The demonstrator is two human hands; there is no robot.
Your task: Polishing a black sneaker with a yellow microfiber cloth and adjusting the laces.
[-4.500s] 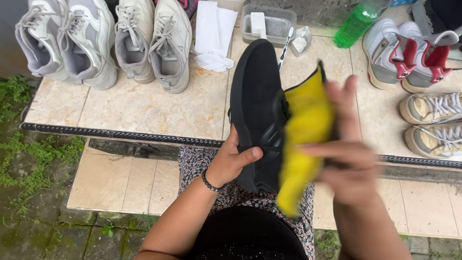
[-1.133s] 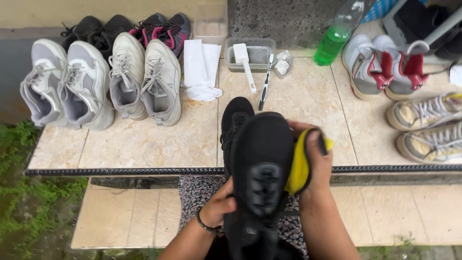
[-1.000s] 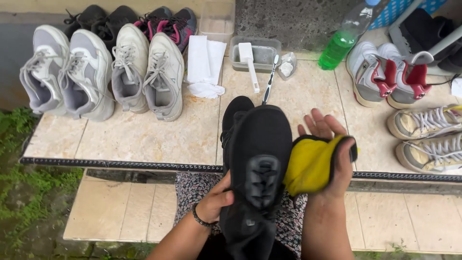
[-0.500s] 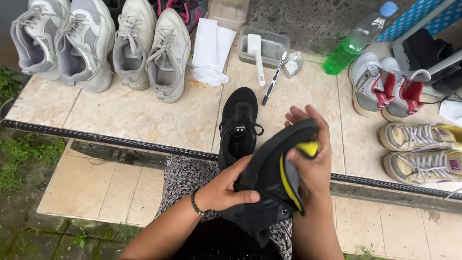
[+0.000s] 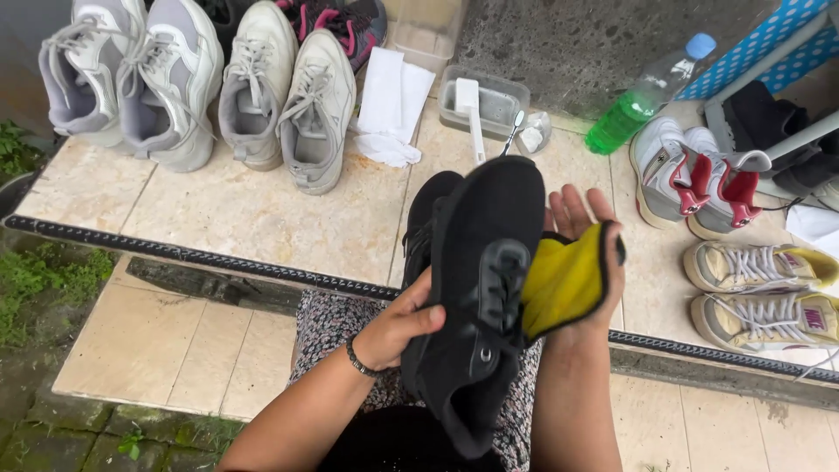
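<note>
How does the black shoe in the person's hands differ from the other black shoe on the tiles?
The held black shoe is lifted and tilted, gripped by the left hand, with the right hand pressing a yellow cloth to it. The second black shoe rests flat on the tiled ledge, untouched and mostly hidden behind the first. Both are black lace-ups.

Both forearms are bare, with no sleeves in view. The left hand point(image 5: 398, 328) has a thin dark beaded bracelet point(image 5: 354, 358) around its wrist, while the right hand point(image 5: 581, 253) shows no ring, watch or band. Over the lap lies a garment point(image 5: 328, 323) of dark cloth with a small, pale, speckled floral print, and below it, at the bottom edge, a plain black piece of clothing point(image 5: 393, 446).
</note>
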